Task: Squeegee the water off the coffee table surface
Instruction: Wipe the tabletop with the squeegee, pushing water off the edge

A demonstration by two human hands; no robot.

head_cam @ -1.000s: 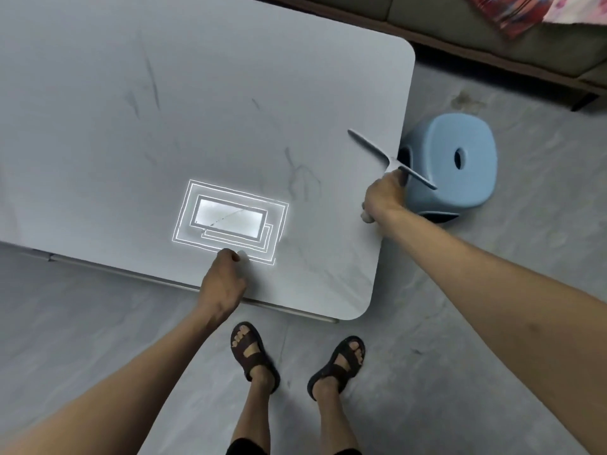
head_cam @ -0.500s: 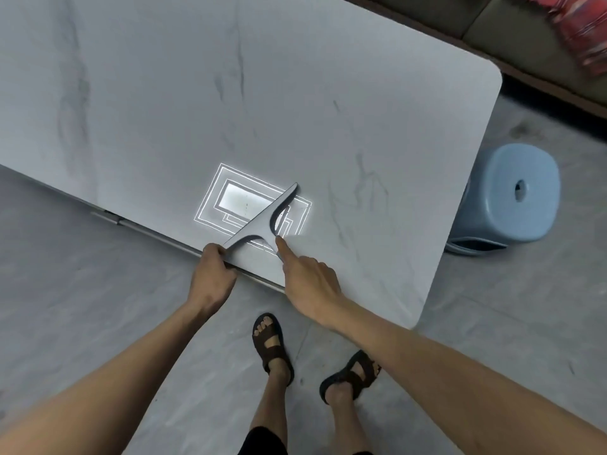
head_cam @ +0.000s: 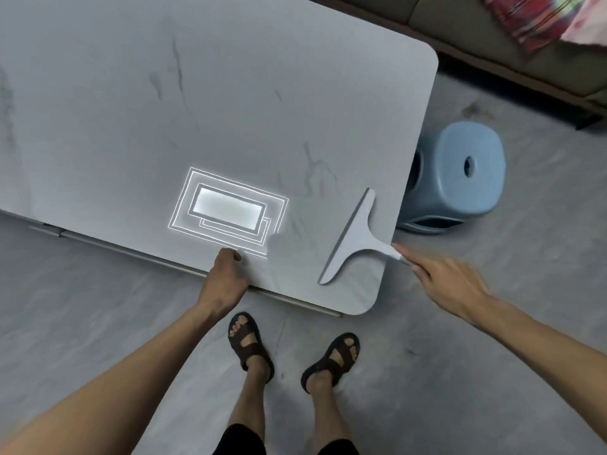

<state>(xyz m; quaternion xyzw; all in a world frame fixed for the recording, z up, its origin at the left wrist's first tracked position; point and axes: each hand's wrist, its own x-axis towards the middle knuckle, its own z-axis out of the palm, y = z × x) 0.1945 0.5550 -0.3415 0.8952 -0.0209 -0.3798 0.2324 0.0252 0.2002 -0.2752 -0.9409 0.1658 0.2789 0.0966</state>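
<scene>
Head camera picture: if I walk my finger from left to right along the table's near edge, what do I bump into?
First the left hand gripping the coffee table edge → the squeegee lying on the top → the right hand at its handle end.

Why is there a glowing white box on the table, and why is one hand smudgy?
Head view: the glowing box is glare, likely a light mirrored in the glossy coffee table; same view, the right hand at the squeegee handle is motion-blurred, its grip unclear; the left hand gripping the table edge is sharper.
</scene>
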